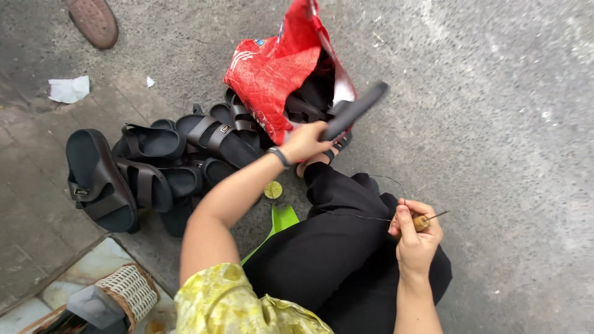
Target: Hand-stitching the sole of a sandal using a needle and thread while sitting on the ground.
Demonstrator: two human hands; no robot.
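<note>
the person sits on the concrete ground with legs in black trousers stretched forward. the left hand has its grip closed around one end of a black sandal, lifted and blurred, just in front of the mouth of a red woven bag. the right hand rests on the thigh with its grip closed on a small wooden-handled awl, its metal tip pointing right; a dark thread runs from it across the trousers.

as for progress, it looks mid-way: a heap of black sandals lies on the ground to the left of the bag, well apart from the awl hand, while more dark straps show inside the bag's opening. whether the heaped ones are stitched or waiting cannot be told from here. the sandal in the left hand is the one in hand now, and no thread reaches it.

packages and labels: the red bag stands far centre, crumpled, with white markings and a small blue patch on its side, too creased to make out. several sandals carry a small pale rectangular tag on the strap. a crumpled white paper lies far left. a woven basket sits near left, and a bright green object pokes out beside the thigh.
</note>
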